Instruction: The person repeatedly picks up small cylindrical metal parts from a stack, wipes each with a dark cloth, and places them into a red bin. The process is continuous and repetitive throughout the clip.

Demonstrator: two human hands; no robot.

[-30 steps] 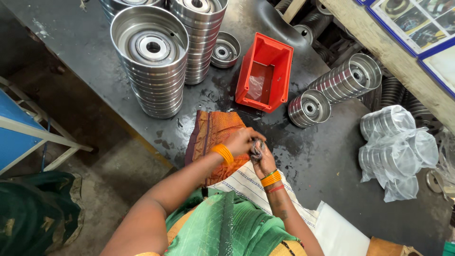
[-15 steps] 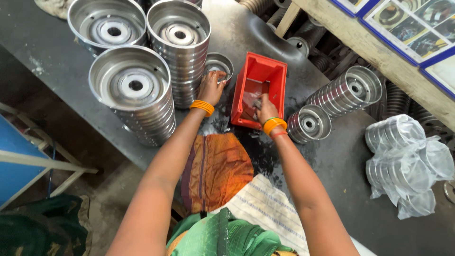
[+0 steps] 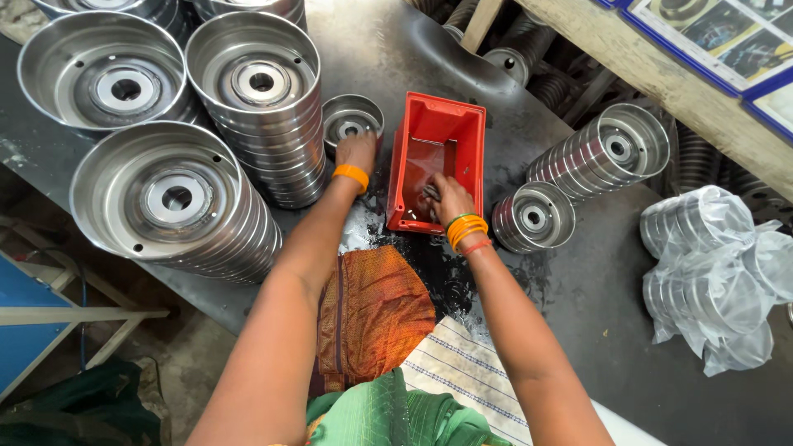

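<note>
Okay, logging what I see from the head camera.
Left hand: my left hand [image 3: 357, 152] is reaching forward, palm down, fingers curled over the near rim of a small steel pulley disc [image 3: 351, 120]; looks like it is gripping it, orange bangle at the wrist.
Right hand: my right hand [image 3: 448, 196] is inside the red plastic bin [image 3: 438, 124], fingers bunched around small metal parts [image 3: 429, 195] at the bin's near end; I cannot tell exactly how many pieces it holds.
Red bin: sits on the dark metal table [image 3: 595, 289], just right of the small disc, open side up, mostly bare inside.
Big stacks: three tall stacks of large steel discs [image 3: 178, 198] stand left of the small disc, the nearest one almost touching it.
Right side: a row of smaller pulley discs lying on its side [image 3: 599, 153], and a shorter one [image 3: 533, 219] just beside my right wrist.
Far right: more discs wrapped in clear plastic bags [image 3: 719, 272], well apart from both hands.
Near edge: an orange cloth [image 3: 372, 314] lies on the table between my forearms, a striped white cloth [image 3: 471, 372] next to it.
</note>
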